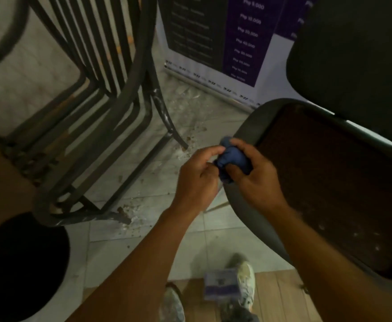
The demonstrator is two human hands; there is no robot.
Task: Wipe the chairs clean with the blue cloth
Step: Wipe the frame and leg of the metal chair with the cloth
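Both hands grip the cloth (231, 159), bunched into a ball between them: left hand (196, 176) pinching its left side, right hand (256, 174) closed over its right. I see it held just above the front-left edge of the chair (329, 182), over the floor (190, 108).

1 head-worn wide-angle view, aimed steeply down from standing height.

The floor (185, 108) is looked upon from above; both forearms are seen entering from the near edge, close to the lens. Stacked metal chair frames (93, 94) are framed at the left, a dark chair seat (329, 182) at the right, a printed banner (236, 43) at the far edge. Straight lines are bent toward the borders.
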